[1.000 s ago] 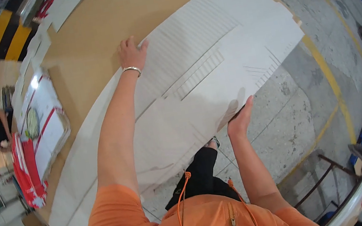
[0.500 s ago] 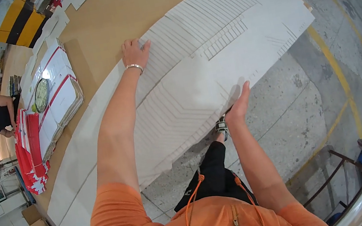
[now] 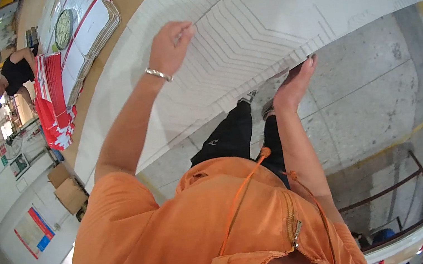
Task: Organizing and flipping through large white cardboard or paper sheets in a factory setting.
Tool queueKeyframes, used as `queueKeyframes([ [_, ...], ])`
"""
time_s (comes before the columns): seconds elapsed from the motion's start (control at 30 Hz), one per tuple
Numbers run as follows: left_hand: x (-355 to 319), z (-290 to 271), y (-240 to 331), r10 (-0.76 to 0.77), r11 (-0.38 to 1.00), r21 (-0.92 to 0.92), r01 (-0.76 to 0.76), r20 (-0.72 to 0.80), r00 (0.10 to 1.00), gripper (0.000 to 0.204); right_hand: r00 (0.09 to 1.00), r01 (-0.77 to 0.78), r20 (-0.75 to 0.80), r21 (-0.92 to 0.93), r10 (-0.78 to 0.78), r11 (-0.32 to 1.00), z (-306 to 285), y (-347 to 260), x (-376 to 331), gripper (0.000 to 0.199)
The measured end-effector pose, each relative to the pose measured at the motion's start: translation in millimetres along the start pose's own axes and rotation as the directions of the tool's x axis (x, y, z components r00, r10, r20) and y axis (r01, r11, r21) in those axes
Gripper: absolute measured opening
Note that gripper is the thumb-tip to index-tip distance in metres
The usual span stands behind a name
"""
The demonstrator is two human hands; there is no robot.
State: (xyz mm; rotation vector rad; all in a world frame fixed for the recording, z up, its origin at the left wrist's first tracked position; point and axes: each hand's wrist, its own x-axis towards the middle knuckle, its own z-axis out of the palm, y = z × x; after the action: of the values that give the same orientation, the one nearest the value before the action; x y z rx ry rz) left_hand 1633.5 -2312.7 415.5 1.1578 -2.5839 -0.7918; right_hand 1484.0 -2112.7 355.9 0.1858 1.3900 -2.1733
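Note:
A large white cardboard sheet [image 3: 162, 107] with many thin parallel cut lines lies on a stack at the table and juts out over its near edge. My left hand [image 3: 171, 48], with a bracelet at the wrist, is over the sheet's left part. Its fingers are curled in toward the thumb, and nothing shows in them. At the sheet's near edge, my right hand [image 3: 294, 86] holds the rim from below. The thumb points up by the edge, while the other fingers are partly hidden in shadow under the sheet.
Stacked printed white-and-red cardboard [image 3: 87, 35] lies on brown board at the left, with red pieces [image 3: 52, 98] beside it. A person in black [image 3: 18, 71] bends over farther left. Cardboard boxes [image 3: 68, 190] stand below. A metal frame [image 3: 386, 194] is at the lower right.
My left hand has come off the sheet's far part, and its spread fingers have curled. My right hand stays at the near edge. The view has shifted toward my body.

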Motion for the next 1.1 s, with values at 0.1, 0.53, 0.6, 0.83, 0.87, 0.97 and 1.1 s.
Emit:
queueKeyframes([
  [0.1, -19.7, 10.5, 1.1, -0.040, 0.999, 0.012, 0.040, -0.041, 0.998, 0.025, 0.988, -0.030, -0.151, -0.057, 0.022, 0.998, 23.7, -0.1, -2.3, 0.066],
  [0.53, -70.7, -27.4, -70.7, -0.114, 0.991, -0.084, 0.106, -0.091, 0.989, 0.024, 0.944, -0.272, -0.164, 0.095, 0.285, 0.957, 22.2, 56.7, -72.3, 0.063],
  [0.6, -85.3, -21.4, -55.4, -0.168, 0.978, -0.137, 0.159, -0.052, 0.984, 0.022, 0.940, -0.256, -0.225, 0.029, 0.256, 0.966, 33.5, 56.2, -70.1, 0.062],
  [0.83, -95.5, -43.4, -99.7, -0.062, 0.986, -0.163, 0.025, -0.232, 0.971, 0.019, 0.944, -0.326, -0.017, 0.117, 0.330, 0.938, 26.1, 50.8, -102.9, 0.066],
  [0.87, -102.7, -40.1, -100.9, -0.066, 0.985, -0.169, 0.025, -0.240, 0.969, 0.019, 0.930, -0.362, -0.032, 0.085, 0.366, 0.928, 27.7, 53.8, -110.9, 0.067],
  [0.97, -121.5, -28.8, -91.6, -0.108, 0.979, -0.185, 0.084, -0.122, 0.987, 0.018, 0.892, -0.362, -0.326, -0.098, 0.313, 0.927, 50.1, 63.4, -119.4, 0.068],
  [1.1, -123.9, -44.2, -93.6, -0.145, 0.964, -0.240, 0.117, -0.105, 0.984, 0.017, 0.904, -0.396, -0.150, 0.054, 0.400, 0.917, 35.4, 61.2, -127.3, 0.069],
])
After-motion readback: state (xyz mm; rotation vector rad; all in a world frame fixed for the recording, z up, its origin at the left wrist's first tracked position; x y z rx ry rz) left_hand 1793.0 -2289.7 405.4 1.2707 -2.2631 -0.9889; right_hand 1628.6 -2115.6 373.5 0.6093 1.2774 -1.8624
